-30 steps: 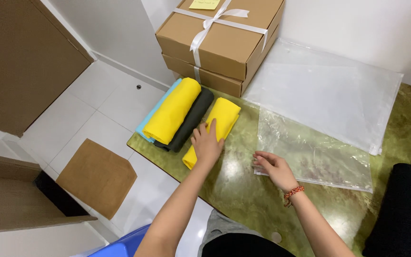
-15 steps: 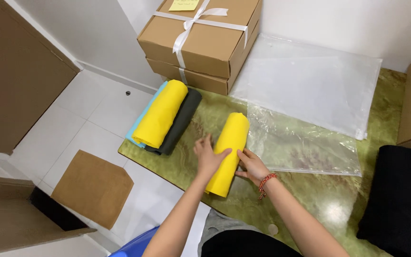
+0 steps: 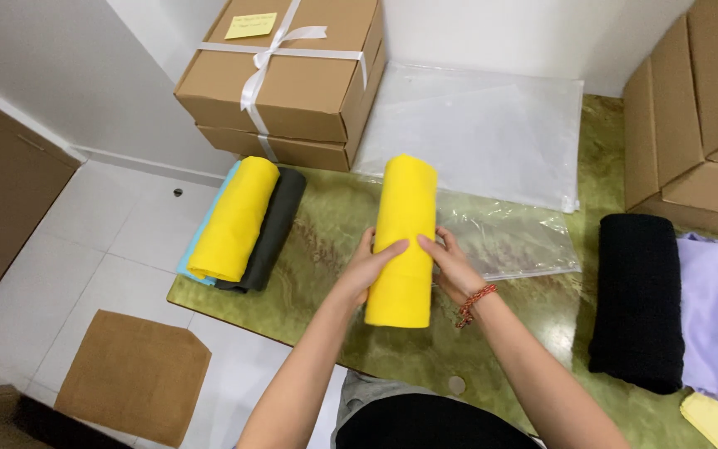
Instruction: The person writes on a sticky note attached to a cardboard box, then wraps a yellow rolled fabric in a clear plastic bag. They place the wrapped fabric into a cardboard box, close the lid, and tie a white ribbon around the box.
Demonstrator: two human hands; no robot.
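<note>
Both hands — left hand (image 3: 373, 268) and right hand (image 3: 449, 264) — clasp a yellow roll (image 3: 403, 239) from either side over the bench (image 3: 334, 224). A clear bag (image 3: 508, 239) lies just beyond — flat.

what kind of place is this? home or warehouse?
Probably a small home packing station for fabric orders: stacked brown cardboard boxes tied with white ribbon, clear plastic bags laid on the green marble-pattern table, and rolled cloths, one yellow roll between both hands.
</note>
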